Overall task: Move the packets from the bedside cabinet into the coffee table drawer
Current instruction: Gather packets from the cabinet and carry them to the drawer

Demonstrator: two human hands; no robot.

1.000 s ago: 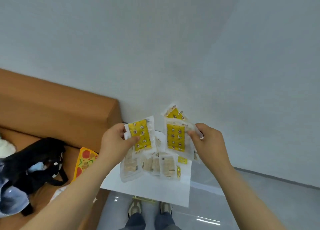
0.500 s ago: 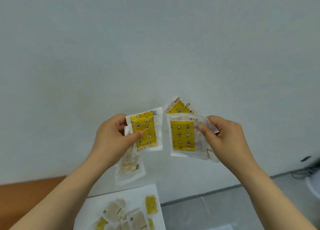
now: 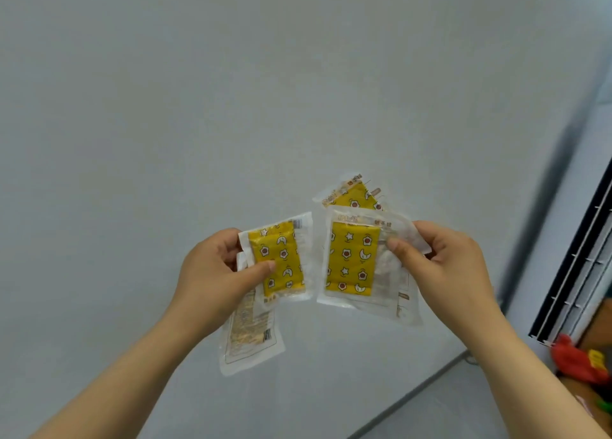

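**Head view: both arms raised before a pale wall (image 3: 298,74), all packets held in the air.**

- **Left side.** My left grip (image 3: 215,273) is closed on two packets, with the thumb pressed on the face of a yellow packet (image 3: 281,260) and the fingers curled behind.
  - This packet stands nearly upright just right of the grip. It has clear edges, and its yellow panel is printed with stars, moons and flowers.
  - A barcode (image 3: 297,224) sits at its upper right corner.
  - A pale packet (image 3: 250,336) hangs below the grip. It shows a tan printed panel inside a thin frame line, with a small dark block at the lower right. Its writing is too blurred for me to read.
- **Right side.** My right grip (image 3: 453,273) is closed on a fanned stack, thumb on the front packet (image 3: 351,263) and fingers behind.
  - The front packet lies just left of the grip and carries the same yellow pattern. I cannot read the orange-brown lettering across its top seal.
  - A rear packet (image 3: 352,197) sticks out above it, tilted, with similar unreadable lettering on its seal.
- **Between the grips.** The two yellow faces sit side by side, near each other but apart.
- **Far right of the right grip.** A black-and-white slatted frame (image 3: 576,256) leans along the edge of the view, with a red toy (image 3: 573,359) below it. A strip of grey floor (image 3: 447,409) runs under the wall.
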